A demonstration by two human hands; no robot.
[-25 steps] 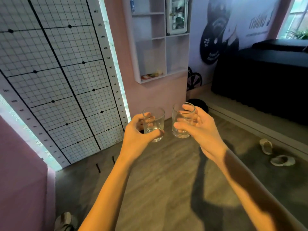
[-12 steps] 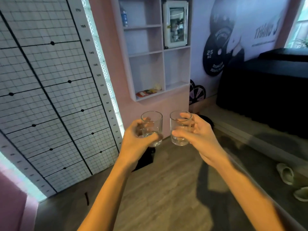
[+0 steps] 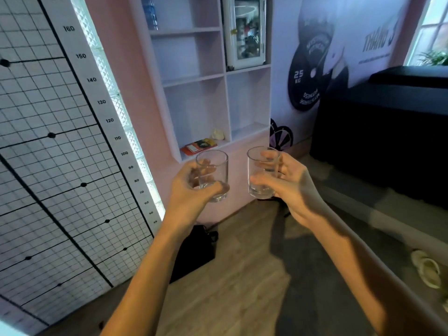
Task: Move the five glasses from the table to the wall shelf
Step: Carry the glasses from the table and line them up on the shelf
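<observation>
My left hand [image 3: 191, 187] grips a clear empty glass [image 3: 214, 170], held upright. My right hand [image 3: 291, 187] grips a second clear glass [image 3: 260, 170], also upright. Both glasses hang side by side in the air, just below and in front of the white wall shelf [image 3: 201, 78]. The shelf's lower left compartment holds a red booklet [image 3: 197, 146] and a small pale object [image 3: 218, 135]. The lower right compartment [image 3: 249, 105] shows nothing inside. No other glasses are in sight.
A grid measuring board [image 3: 60, 154] leans on the left wall. A black bag [image 3: 194, 251] sits on the wooden floor under the shelf. A dark covered table [image 3: 388, 132] stands at the right, sandals [image 3: 426, 267] lie near it. A small white cabinet [image 3: 246, 32] fills an upper shelf compartment.
I have come closer to the wall shelf, which now looks larger and sits right behind the glasses. Both hands keep holding their glasses and have risen slightly.
</observation>
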